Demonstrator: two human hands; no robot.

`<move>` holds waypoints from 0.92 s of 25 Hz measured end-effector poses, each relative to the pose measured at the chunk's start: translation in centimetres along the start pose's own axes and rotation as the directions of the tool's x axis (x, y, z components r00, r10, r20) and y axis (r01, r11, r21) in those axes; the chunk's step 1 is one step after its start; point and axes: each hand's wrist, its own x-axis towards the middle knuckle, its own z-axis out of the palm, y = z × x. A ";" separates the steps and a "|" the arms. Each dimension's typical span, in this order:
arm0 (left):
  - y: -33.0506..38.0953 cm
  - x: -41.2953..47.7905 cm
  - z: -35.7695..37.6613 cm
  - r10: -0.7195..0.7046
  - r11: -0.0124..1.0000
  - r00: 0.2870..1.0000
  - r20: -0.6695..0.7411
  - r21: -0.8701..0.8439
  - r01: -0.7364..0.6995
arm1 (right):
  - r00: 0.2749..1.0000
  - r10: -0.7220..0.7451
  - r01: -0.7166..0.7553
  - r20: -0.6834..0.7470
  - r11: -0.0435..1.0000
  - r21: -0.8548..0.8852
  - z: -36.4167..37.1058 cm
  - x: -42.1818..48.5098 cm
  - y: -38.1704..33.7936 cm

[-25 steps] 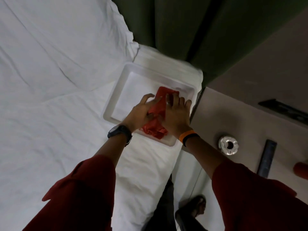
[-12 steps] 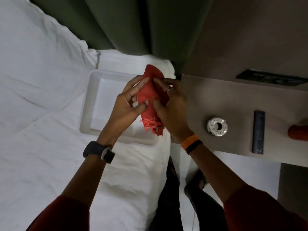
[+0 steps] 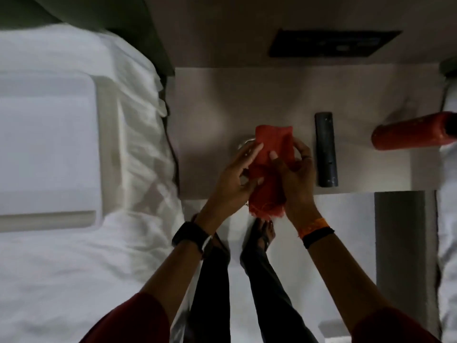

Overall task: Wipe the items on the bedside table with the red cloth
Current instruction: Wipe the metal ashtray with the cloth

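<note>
Hands are closed on the red cloth (image 3: 273,167): it is pinched by the left hand (image 3: 236,179) from one side and the right hand (image 3: 295,174) from the other, above the bedside table (image 3: 210,107) near its front edge. A shiny metal item (image 3: 244,144) is half hidden beneath. A dark remote (image 3: 325,149) lies just beside; a red bottle (image 3: 410,131) is seen at the right edge.

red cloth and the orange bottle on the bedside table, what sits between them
A dark remote lies flat between the red cloth and the orange bottle, just beyond the right hand. The bedside table is bare either side of it, seen in the head view.
</note>
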 end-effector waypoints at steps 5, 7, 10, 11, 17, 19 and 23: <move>-6.9 3.9 2.7 -0.009 0.938 0.995 -0.102 0.344 0.044 | 0.974 -0.224 0.209 0.005 0.897 -0.391 -1.5 6.4 6.8; -8.9 5.9 1.6 0.040 0.808 0.995 -0.094 0.589 0.023 | 0.953 -0.277 0.290 0.126 0.705 -0.647 -1.0 7.2 9.3; -10.3 9.2 -0.1 0.043 0.728 0.991 0.126 0.675 -0.117 | 0.865 -0.371 0.490 0.337 0.489 -0.721 -0.3 6.9 12.0; -10.6 9.9 -0.3 0.055 0.716 0.984 0.170 0.680 -0.158 | 0.853 -0.388 0.507 0.348 0.466 -0.725 -0.1 7.1 12.5; -11.7 10.0 -0.2 0.115 0.755 0.988 0.101 0.638 -0.153 | 0.795 -0.416 0.573 0.441 0.275 -0.772 -1.2 5.1 15.2; -11.7 10.1 0.0 0.133 0.774 0.987 0.087 0.613 -0.158 | 0.819 -0.427 0.531 0.383 0.312 -0.788 0.5 8.5 13.6; -11.4 10.0 -0.2 0.124 0.801 0.990 0.070 0.582 -0.141 | 0.846 -0.437 0.481 0.305 0.381 -0.790 0.7 9.0 13.2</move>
